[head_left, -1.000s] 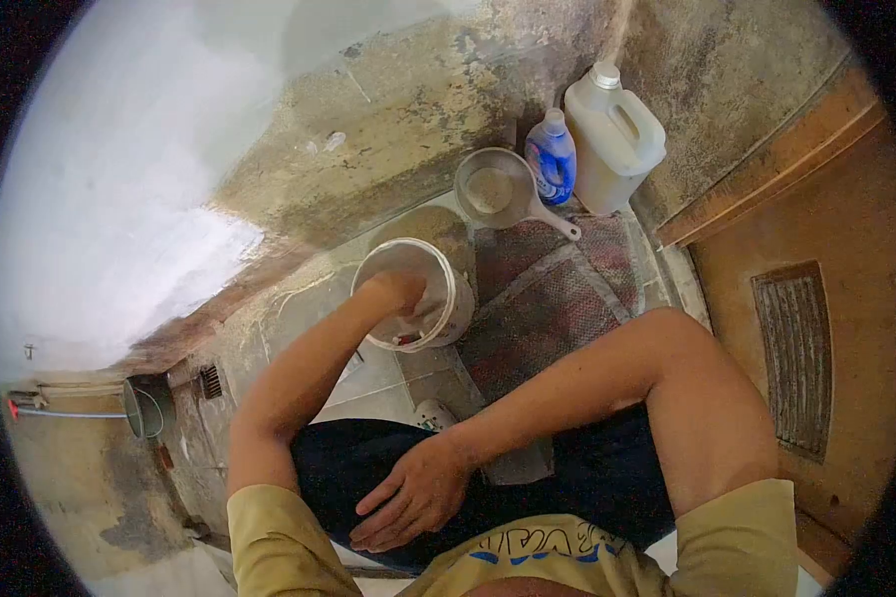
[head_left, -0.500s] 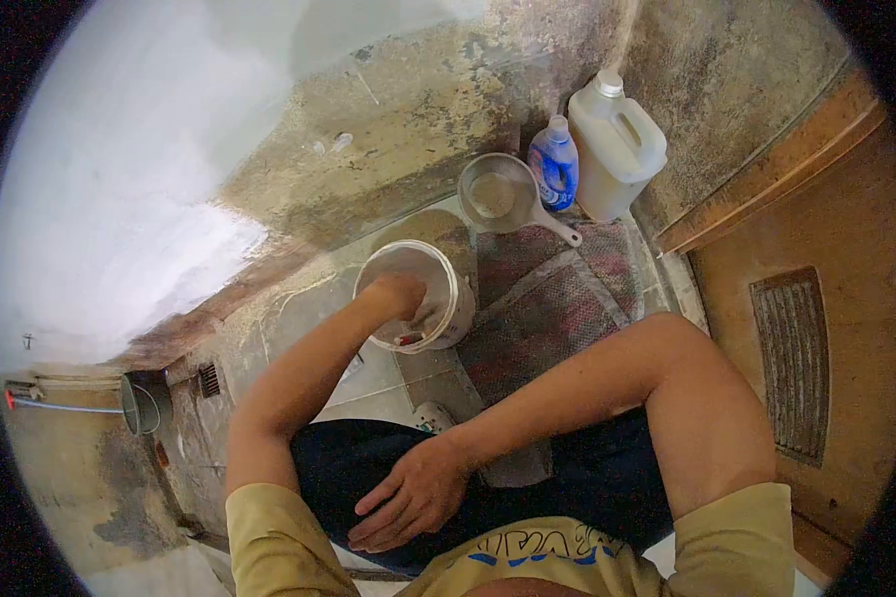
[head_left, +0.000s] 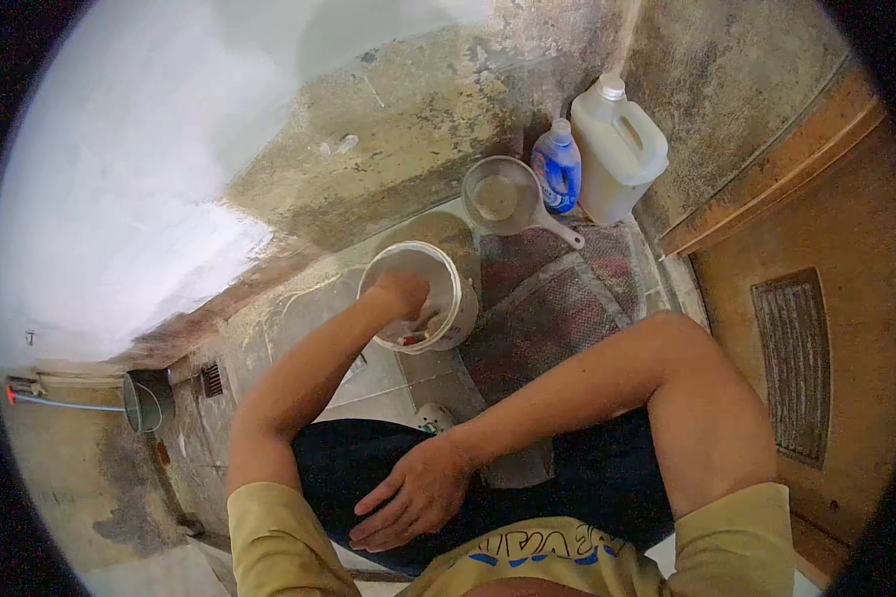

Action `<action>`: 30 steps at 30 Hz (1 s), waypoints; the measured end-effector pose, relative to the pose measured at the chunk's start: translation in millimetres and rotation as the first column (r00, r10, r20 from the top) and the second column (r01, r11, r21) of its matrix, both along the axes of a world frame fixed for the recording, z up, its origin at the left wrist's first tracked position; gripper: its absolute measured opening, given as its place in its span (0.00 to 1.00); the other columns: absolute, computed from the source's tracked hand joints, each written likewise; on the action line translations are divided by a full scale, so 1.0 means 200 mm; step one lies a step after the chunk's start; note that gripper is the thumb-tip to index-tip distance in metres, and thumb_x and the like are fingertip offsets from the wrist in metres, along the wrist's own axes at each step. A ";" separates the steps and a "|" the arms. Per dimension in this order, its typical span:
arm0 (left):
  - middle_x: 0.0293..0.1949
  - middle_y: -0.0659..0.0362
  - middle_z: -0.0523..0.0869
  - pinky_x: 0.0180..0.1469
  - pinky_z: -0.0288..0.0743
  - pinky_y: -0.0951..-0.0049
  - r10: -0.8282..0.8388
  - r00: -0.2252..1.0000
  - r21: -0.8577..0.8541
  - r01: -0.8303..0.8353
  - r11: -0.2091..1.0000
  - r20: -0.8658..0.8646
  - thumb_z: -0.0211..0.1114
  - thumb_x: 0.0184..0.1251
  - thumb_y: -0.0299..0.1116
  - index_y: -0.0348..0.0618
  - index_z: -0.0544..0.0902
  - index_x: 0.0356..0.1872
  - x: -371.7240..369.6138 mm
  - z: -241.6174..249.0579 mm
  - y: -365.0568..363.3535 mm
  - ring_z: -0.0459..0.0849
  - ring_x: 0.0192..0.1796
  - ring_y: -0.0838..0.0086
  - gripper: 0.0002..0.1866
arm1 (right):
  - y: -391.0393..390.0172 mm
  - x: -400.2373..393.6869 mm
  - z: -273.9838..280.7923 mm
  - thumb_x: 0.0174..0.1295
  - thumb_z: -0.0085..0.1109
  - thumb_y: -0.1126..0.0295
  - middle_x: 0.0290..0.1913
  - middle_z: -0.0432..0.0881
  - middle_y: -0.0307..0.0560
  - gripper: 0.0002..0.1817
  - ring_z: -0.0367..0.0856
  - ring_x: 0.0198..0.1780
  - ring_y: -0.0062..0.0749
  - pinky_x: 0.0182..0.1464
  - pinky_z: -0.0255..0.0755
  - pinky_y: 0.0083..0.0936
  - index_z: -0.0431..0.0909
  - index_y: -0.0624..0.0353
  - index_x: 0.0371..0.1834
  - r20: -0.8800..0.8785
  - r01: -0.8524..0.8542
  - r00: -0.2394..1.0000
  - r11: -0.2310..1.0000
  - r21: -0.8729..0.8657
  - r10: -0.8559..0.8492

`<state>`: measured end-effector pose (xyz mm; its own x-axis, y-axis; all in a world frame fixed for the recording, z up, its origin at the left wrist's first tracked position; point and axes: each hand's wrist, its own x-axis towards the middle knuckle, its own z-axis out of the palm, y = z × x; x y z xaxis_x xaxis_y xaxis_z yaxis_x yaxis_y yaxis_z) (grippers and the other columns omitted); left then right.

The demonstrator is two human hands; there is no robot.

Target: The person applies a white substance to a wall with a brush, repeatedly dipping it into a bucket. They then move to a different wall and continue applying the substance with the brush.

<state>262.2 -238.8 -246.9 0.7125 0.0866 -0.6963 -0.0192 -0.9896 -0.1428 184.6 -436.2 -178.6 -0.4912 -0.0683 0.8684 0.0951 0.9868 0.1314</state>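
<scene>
My left hand (head_left: 402, 296) reaches into a white bucket (head_left: 461, 316). Its fingers look curled together, and whatever they grip is hidden. Low inside the bucket, near its front rim, lies a small red-and-pale item (head_left: 409, 339). My right hand (head_left: 414, 500) rests palm down on the dark cloth over my lap, fingers spread, holding nothing.
Behind the bucket sit a clear long-handled dipper (head_left: 501, 196), a blue bottle (head_left: 556, 169) and a whitish jug (head_left: 619, 149). A patterned mat (head_left: 543, 298) lies right of the bucket. A wooden door (head_left: 856, 269) stands at right, a dark pail (head_left: 146, 403) far left.
The scene has shifted very slightly right and down in view. My left hand stays in the bucket with a small movement, and my right hand keeps its place on my lap.
</scene>
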 end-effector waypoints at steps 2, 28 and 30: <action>0.42 0.48 0.87 0.46 0.81 0.57 0.003 1.000 0.015 -0.002 1.000 -0.030 0.70 0.51 0.34 0.39 0.87 0.38 0.01 -0.01 -0.02 0.87 0.47 0.55 0.14 | 0.02 0.01 0.07 0.63 0.48 0.62 0.62 0.75 0.58 0.24 0.70 0.66 0.44 0.72 0.56 0.42 0.76 0.68 0.57 -0.031 -0.013 0.999 0.999 0.034 0.014; 0.37 0.43 0.86 0.45 0.79 0.52 0.165 0.956 -0.142 -0.133 0.981 0.244 0.67 0.57 0.38 0.36 0.84 0.36 -0.24 0.15 0.14 0.85 0.43 0.49 0.14 | -0.19 0.30 0.58 0.57 0.51 0.59 0.28 0.77 0.41 0.17 0.79 0.31 0.31 0.29 0.70 0.27 0.77 0.63 0.40 -0.033 0.098 0.994 0.994 -0.050 -0.100; 0.34 0.41 0.85 0.43 0.77 0.50 0.281 0.921 -0.236 -0.220 0.947 0.268 0.66 0.59 0.37 0.36 0.83 0.35 -0.37 0.24 0.20 0.84 0.42 0.45 0.13 | -0.18 0.27 0.43 0.59 0.53 0.65 0.28 0.75 0.39 0.15 0.76 0.29 0.25 0.28 0.70 0.23 0.78 0.65 0.43 0.209 0.089 0.977 0.976 -0.200 -0.047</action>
